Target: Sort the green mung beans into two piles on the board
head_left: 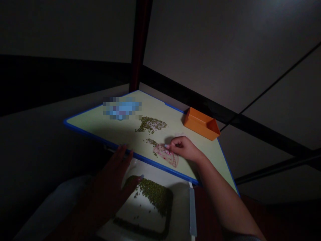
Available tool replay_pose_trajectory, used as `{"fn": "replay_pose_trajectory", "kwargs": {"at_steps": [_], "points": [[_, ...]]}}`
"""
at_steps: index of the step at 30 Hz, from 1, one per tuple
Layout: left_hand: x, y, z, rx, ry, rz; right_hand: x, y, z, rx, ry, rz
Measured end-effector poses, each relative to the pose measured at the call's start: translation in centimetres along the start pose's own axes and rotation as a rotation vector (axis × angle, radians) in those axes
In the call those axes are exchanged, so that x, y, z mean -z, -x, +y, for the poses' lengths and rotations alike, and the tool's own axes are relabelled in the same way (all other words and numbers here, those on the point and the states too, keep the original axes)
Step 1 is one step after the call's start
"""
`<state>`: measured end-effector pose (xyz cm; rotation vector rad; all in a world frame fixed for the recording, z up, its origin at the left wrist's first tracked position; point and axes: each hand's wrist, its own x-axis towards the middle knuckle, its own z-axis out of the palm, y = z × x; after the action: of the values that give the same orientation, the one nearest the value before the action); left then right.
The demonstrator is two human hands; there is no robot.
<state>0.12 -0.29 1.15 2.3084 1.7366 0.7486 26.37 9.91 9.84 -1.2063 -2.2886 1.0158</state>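
My right hand point(184, 147) is closed in a pinch, low over a pink-and-red fan-shaped drawing point(167, 155) on the pale tabletop; whatever its fingertips hold is hidden. A few small green beans point(151, 142) lie along the drawing's left side, and a larger patch of beans point(152, 124) is spread farther back. My left hand point(120, 167) is in shadow, its fingers stretched out and apart. Its fingertips touch the table's blue rim, while the thumb reaches over a white bin point(182, 201) below. More green beans point(156, 192) are heaped inside that bin.
An orange tray point(200, 124) stands at the table's back right edge. On the far left of the pale tabletop point(86, 120) is a blurred-out blue item point(122, 108). Walls close off the back, and a dark red post point(140, 43) rises behind the far corner.
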Motion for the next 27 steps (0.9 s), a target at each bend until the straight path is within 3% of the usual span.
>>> {"fn": "replay_pose_trajectory", "kwargs": {"at_steps": [17, 22, 27], "points": [[0.36, 0.00, 0.18, 0.017, -0.006, -0.012, -0.09, 0.01, -0.05, 0.046, -0.027, -0.178], [0.37, -0.19, 0.29, 0.006, -0.016, 0.001, 0.11, 0.20, -0.07, 0.053, -0.046, -0.181], [0.22, -0.07, 0.11, -0.016, -0.044, 0.040, 0.23, 0.43, 0.46, 0.040, -0.078, -0.100]]}}
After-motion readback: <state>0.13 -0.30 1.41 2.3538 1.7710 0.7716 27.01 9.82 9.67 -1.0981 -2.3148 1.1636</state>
